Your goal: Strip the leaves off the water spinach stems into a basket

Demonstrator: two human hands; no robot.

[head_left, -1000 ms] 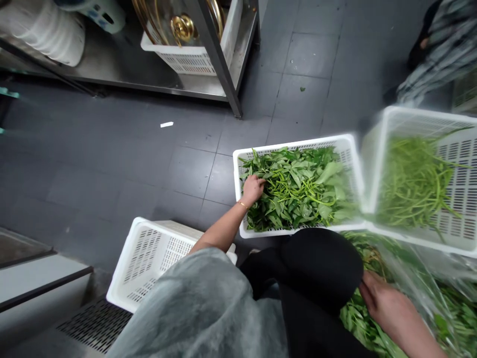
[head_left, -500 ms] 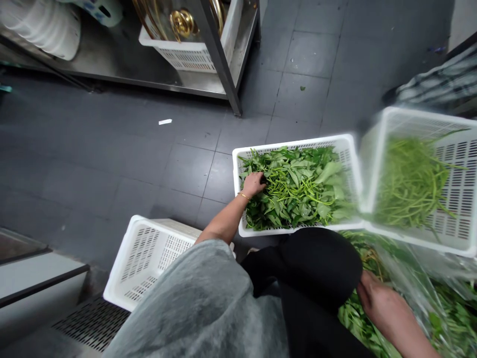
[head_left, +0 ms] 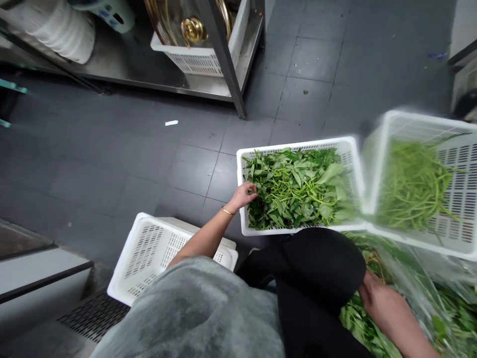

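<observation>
My left hand [head_left: 243,195] hovers just above the leaves at the left end of a white slotted crate [head_left: 294,144], its fingers curled over leafy green vegetables [head_left: 294,191]. Whether those fingers hold a stem is unclear. To the right, a blurred white crate [head_left: 421,122] holds bare green stems [head_left: 413,186]. My right hand [head_left: 380,303] is low down beside my black-clad knee [head_left: 320,263], touching a clear plastic bag [head_left: 421,278] of leafy greens [head_left: 361,318]. The knee hides part of the bag.
A white slotted crate [head_left: 156,253] stands tilted at lower left, partly under my grey sleeve [head_left: 186,318]. A steel shelf [head_left: 149,84] at the top holds stacked white bowls [head_left: 63,35] and a basket of brass fittings [head_left: 194,59]. Dark floor tiles [head_left: 141,154] lie between.
My left hand has lifted from the leaves and moved left, toward the crate's rim. My right hand has shifted little. The whole view has moved slightly.
</observation>
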